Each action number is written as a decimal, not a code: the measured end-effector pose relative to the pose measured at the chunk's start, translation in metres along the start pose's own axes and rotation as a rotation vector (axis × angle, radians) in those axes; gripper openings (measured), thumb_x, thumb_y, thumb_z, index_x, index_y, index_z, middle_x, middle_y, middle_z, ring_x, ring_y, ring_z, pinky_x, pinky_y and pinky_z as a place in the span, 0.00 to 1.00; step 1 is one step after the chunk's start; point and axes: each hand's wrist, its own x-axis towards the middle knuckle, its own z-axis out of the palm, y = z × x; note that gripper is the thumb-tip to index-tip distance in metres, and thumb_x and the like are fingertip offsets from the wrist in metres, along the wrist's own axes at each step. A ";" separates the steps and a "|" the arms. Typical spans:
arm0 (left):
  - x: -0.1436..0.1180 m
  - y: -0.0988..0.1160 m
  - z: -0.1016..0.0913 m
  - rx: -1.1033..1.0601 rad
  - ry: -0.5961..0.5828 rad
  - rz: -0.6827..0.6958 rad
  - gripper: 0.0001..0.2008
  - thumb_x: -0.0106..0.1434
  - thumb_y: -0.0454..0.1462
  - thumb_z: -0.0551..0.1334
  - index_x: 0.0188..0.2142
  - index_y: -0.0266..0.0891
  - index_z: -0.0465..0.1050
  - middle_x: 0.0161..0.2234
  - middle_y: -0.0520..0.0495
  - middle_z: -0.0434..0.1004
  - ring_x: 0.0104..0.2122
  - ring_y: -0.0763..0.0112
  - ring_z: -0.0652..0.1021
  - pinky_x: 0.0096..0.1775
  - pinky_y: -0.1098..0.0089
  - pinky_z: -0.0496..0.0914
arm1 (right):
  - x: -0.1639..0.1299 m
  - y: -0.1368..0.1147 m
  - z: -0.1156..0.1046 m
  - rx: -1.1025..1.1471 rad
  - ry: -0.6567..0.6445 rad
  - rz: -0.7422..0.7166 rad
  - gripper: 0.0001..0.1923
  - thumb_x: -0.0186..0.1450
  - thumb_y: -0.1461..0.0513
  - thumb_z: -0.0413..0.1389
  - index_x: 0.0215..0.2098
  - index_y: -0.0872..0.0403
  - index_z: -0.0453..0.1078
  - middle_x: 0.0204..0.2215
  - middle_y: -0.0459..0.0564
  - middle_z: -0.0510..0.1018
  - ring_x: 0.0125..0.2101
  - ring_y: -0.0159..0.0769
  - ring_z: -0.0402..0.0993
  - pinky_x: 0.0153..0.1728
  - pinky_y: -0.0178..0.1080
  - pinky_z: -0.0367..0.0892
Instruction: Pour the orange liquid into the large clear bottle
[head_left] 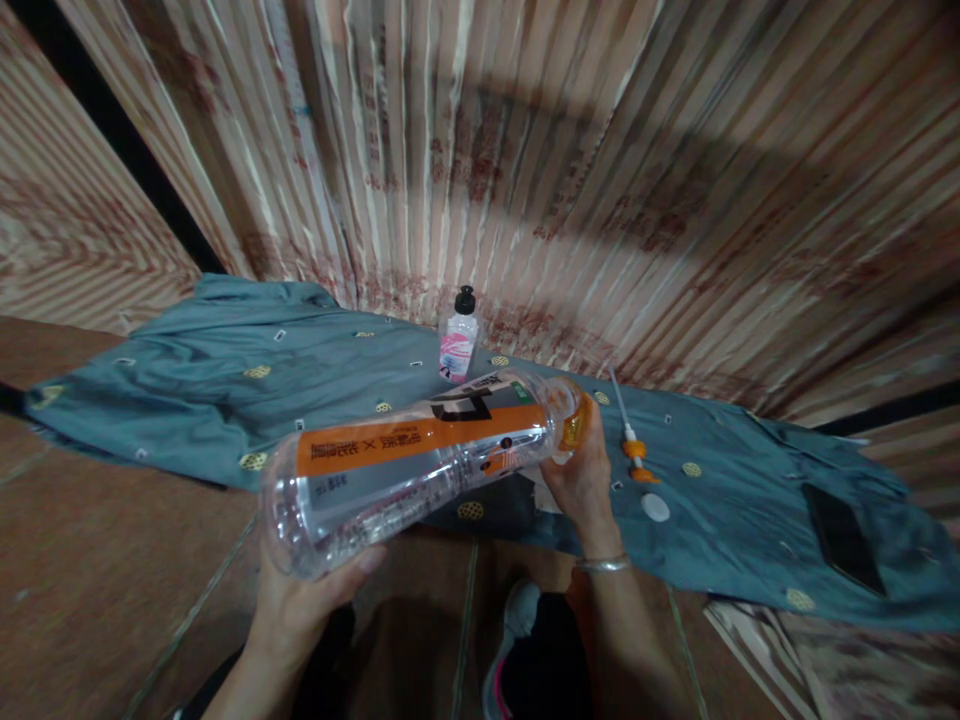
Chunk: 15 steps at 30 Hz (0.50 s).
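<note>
Two hands are occupied with one large bottle, clear plastic with an orange and grey label, held on its side above the near edge of the cloth-covered bench. Base end is cupped from below by the left hand, thumb laid along the underside; the fingers behind are hidden. Orange cap and neck are gripped by the right hand, fingers closed around that end, partly hidden. Bottle is slightly tilted, cap end to the right.

Small bottle with a black top is stood upright on the bench, beyond the large bottle. To the right of the right hand, an orange pump with a pale tube is laid flat, with a white disc just beside it. Dark phone is placed farther right, well apart. Silver bracelet is worn on the right wrist. Pleated sheet with red print is hung behind the bench. One shoe is seen below, on the floor.
</note>
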 end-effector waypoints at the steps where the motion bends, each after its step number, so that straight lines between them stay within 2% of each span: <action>1: 0.000 0.000 0.000 0.007 0.003 0.010 0.47 0.43 0.54 0.86 0.63 0.56 0.81 0.64 0.52 0.87 0.73 0.32 0.76 0.77 0.42 0.66 | 0.000 0.000 0.000 0.003 -0.008 0.004 0.52 0.70 0.50 0.68 0.84 0.56 0.51 0.74 0.71 0.74 0.73 0.63 0.75 0.73 0.68 0.74; 9: -0.001 0.004 0.000 0.018 -0.010 -0.021 0.50 0.44 0.58 0.86 0.66 0.56 0.79 0.66 0.50 0.85 0.74 0.33 0.76 0.76 0.41 0.69 | 0.000 -0.002 -0.002 0.005 -0.021 0.019 0.53 0.71 0.49 0.68 0.84 0.55 0.51 0.73 0.71 0.75 0.73 0.63 0.76 0.72 0.68 0.75; 15: 0.003 -0.010 -0.006 0.040 -0.006 0.033 0.47 0.45 0.58 0.85 0.64 0.56 0.80 0.66 0.50 0.85 0.73 0.33 0.77 0.78 0.43 0.66 | -0.001 -0.001 0.003 -0.003 0.032 -0.026 0.50 0.71 0.49 0.66 0.83 0.56 0.53 0.73 0.72 0.75 0.74 0.64 0.75 0.73 0.70 0.74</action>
